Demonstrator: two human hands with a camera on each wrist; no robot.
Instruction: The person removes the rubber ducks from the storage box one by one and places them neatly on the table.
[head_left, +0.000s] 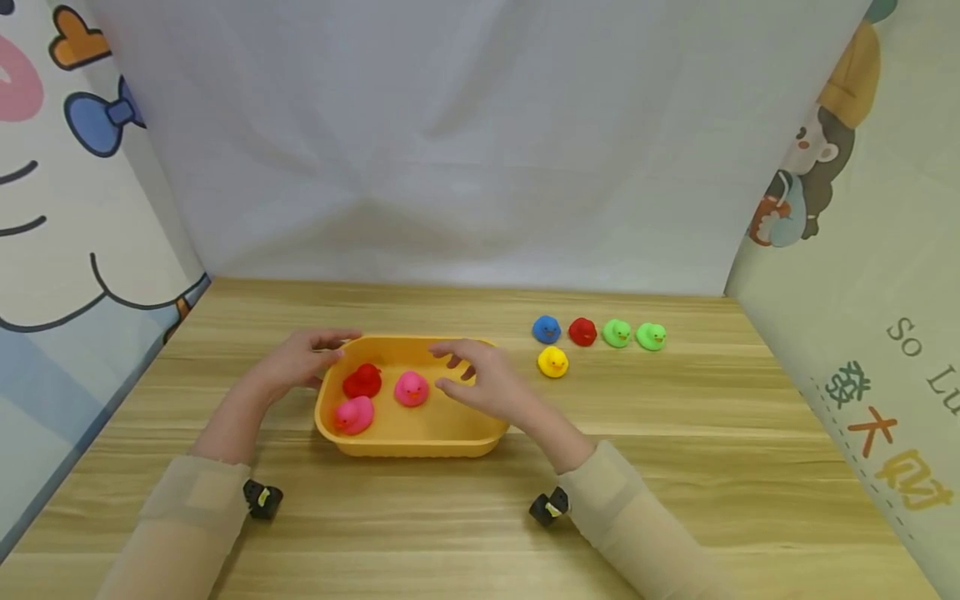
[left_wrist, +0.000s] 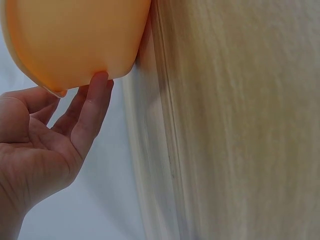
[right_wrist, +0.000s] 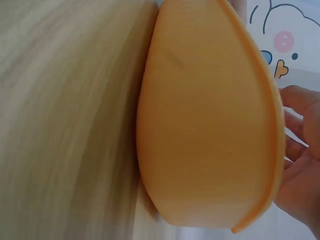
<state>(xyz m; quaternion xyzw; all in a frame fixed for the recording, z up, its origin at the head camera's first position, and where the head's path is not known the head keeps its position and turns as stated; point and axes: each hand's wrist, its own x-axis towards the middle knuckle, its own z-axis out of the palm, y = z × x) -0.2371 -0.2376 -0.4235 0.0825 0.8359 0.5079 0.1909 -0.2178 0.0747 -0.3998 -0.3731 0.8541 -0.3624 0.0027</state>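
Note:
A yellow-orange plastic bin point(head_left: 420, 446) stands on the wooden table. Inside it, toward the left, lie a red rubber duck point(head_left: 362, 381) and a pink duck point(head_left: 354, 415), with another pink duck point(head_left: 412, 389) near the middle. My left hand point(head_left: 300, 362) touches the bin's left end with relaxed fingers. In the left wrist view, fingertips point(left_wrist: 100, 76) rest on the bin's outer wall point(left_wrist: 85, 40). Over the bin's right half hovers my right hand point(head_left: 483, 379), fingers spread and loosely bent, holding nothing. The bin's side wall point(right_wrist: 210, 125) partly hides that hand in the right wrist view.
Right of the bin, a blue duck point(head_left: 547, 329), a red duck point(head_left: 582, 332) and two green ducks point(head_left: 617, 333) form a row. A yellow duck point(head_left: 553, 362) sits in front of the blue one. A pale cloth point(head_left: 465, 167) hangs behind the table.

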